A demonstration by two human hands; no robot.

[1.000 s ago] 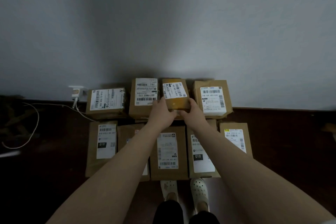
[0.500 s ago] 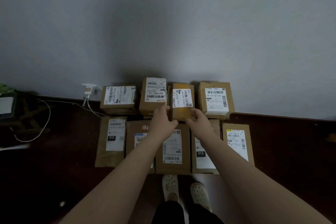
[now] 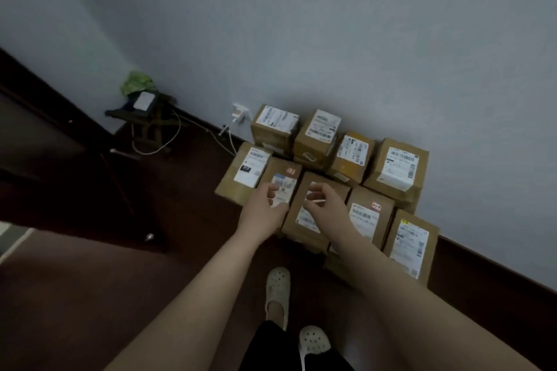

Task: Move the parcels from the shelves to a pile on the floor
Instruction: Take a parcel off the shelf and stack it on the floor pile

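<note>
Left hand and right hand hover empty, fingers loosely curled, above the parcel pile at the floor's wall edge. Risk: a knock could topple the stacked rear parcels.

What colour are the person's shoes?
Cream-white shoes with perforated tops, clearest in the head view.

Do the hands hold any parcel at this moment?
No, the left hand and the right hand hover empty above the front parcels, fingers loosely curled.
</note>
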